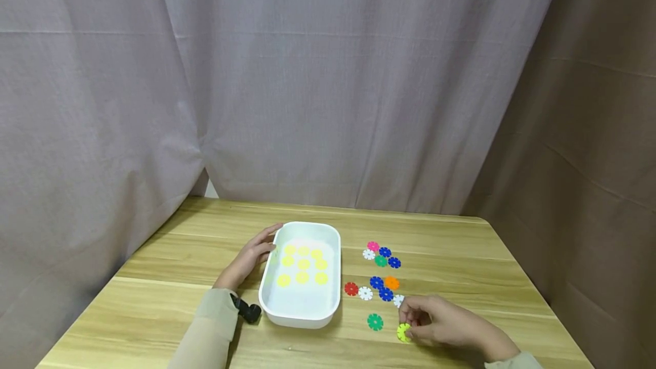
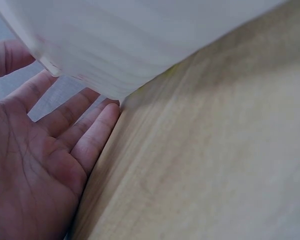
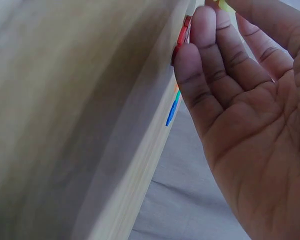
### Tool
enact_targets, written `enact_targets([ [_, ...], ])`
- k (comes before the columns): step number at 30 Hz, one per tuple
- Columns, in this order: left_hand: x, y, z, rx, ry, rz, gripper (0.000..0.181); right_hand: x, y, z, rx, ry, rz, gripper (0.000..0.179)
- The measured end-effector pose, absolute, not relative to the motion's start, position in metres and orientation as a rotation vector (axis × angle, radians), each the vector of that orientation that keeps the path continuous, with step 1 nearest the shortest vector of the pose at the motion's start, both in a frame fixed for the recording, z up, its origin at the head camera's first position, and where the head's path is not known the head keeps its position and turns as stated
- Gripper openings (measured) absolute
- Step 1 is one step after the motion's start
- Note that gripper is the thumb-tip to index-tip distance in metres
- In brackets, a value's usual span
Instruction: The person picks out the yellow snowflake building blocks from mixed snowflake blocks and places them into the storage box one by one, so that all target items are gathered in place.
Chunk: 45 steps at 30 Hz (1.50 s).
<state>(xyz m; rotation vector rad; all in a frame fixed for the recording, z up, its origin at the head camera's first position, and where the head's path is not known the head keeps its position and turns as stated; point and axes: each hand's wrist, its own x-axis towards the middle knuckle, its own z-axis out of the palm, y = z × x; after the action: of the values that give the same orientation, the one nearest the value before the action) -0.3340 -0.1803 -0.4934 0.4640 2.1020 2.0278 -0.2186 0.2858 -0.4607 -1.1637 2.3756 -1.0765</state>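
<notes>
A white plastic tray [image 1: 299, 315] holds several yellow snowflake discs [image 1: 303, 264] spread over its floor. My left hand [image 1: 251, 258] lies along the tray's left side, fingers extended; in the left wrist view the fingertips [image 2: 102, 117] meet the outer wall. Over the table to the right of the tray, my right hand [image 1: 446, 323] pinches a yellow-green snowflake disc [image 1: 402, 332] between thumb and fingers. Only a sliver of that yellow disc [image 3: 226, 6] shows in the right wrist view. A white disc [image 1: 398, 300] is partly hidden by the right hand.
Right of the tray lie a red disc [image 1: 351, 288], a green disc [image 1: 375, 322], an orange disc [image 1: 392, 282] and several blue, white and pink ones. A black object [image 1: 250, 313] is at the left wrist. Grey curtains [image 1: 328, 101] hang behind the wooden table [image 1: 169, 255].
</notes>
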Motion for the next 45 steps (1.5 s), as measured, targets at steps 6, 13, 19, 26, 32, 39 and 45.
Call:
enact_targets([
  [6, -0.334, -0.18, -0.493, 0.481, 2.083, 2.036, 0.057, -0.226, 0.28, -0.453, -1.127, 2.343, -1.076, 0.008],
  [13, -0.333, -0.181, -0.493, 0.466, 2.102, 2.03, 0.057, -0.245, 0.255, -0.441, -1.196, 2.297, -1.124, 0.008],
  [19, -0.333, -0.181, -0.494, 0.452, 2.098, 2.027, 0.057, -0.271, 0.216, -0.43, -1.28, 2.246, -1.132, 0.011],
  [26, -0.335, -0.184, -0.495, 0.443, 2.094, 2.037, 0.057, -0.303, 0.156, -0.414, -1.291, 2.265, -1.107, 0.013],
  [32, -0.335, -0.181, -0.496, 0.464, 2.089, 2.033, 0.057, -0.315, 0.102, -0.418, -1.273, 2.227, -1.005, 0.011],
  [39, -0.336, -0.181, -0.497, 0.486, 2.082, 2.045, 0.055, -0.319, 0.062, -0.429, -1.365, 2.186, -0.816, 0.013],
  [45, -0.337, -0.184, -0.499, 0.5, 2.1, 2.04, 0.057, -0.322, 0.043, -0.435, -1.34, 2.107, -0.802, 0.012],
])
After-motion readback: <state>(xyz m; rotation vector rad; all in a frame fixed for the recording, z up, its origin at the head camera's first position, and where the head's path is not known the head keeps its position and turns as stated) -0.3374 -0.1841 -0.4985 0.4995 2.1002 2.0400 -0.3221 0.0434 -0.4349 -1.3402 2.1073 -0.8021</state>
